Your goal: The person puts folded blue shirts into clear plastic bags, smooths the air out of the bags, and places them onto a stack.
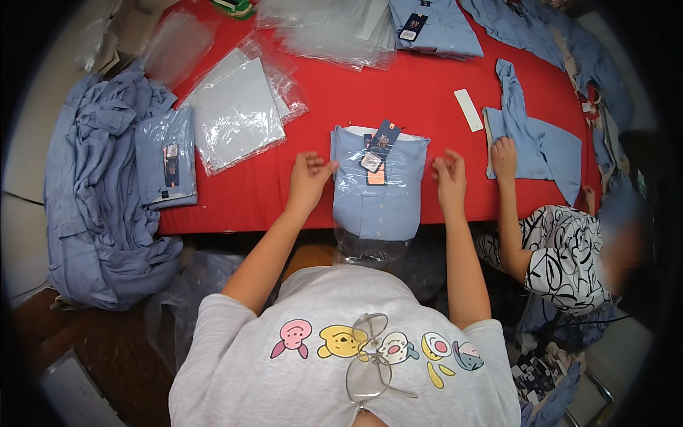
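A folded light blue shirt [398,203] in a clear plastic bag lies in front of me, at the near edge of the red table. Dark hang tags [385,136] sit at its collar, and the bag's loose lower end [363,249] hangs over the edge. My left hand [309,181] is beside the shirt's left side, thumb reaching to the bag's edge and fingers loosely bent apart. Just off the right side is my right hand [449,181], its fingers half curled and apart. I see nothing held in either hand.
At left are a bagged shirt [153,153] and a heap of blue shirts [99,185]. Clear bags [320,25], a bagged white sheet [238,114] and stacked folded shirts [445,32] lie farther back. At right, a co-worker's hand [504,158] rests on a shirt [541,142] near a white strip [468,110].
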`<state>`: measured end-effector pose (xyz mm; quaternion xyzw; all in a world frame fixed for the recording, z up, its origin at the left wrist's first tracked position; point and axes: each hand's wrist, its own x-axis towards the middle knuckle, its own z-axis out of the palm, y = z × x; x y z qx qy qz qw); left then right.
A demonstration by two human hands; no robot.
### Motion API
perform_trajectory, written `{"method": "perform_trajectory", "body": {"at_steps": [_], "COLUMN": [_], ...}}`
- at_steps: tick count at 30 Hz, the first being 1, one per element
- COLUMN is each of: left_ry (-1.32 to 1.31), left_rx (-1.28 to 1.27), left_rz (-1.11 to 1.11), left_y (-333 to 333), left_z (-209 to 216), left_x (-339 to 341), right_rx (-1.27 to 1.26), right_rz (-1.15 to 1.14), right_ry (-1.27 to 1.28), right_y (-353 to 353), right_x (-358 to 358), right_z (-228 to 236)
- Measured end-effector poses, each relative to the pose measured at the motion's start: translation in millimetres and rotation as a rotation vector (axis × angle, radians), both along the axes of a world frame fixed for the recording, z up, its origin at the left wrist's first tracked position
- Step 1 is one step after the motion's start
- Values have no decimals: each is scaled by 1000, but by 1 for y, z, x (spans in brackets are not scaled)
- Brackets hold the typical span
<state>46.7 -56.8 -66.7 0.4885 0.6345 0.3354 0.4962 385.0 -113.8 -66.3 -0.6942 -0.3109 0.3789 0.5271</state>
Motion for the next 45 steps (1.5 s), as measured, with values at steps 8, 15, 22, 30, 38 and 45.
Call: {"method": "perform_trajectory", "body": {"at_steps": [8,15,22,30,38,45], "left_ry": [-571,-236,300,471,737,325], "left_rx": [-179,729,1071,649,800,409], "left_rz": [-109,-373,-557,-826,-983,-925], "left_y": [-30,-10,-39,-92,-92,-39], "left_z": [58,193,162,61,49,52], "left_x": [24,21,1,-19,56,55], "right_rx": [-105,547,474,-36,-289,-196], "right_rz": [185,304,361,-291,156,176], "right_ry": [619,424,220,400,596,601], "right_y": [-27,-5,-63,-196,-183,-161], "right_x": [-48,-26,-6,-7,-104,-113], "right_z": [49,171,110,-52,-28,-15]}}
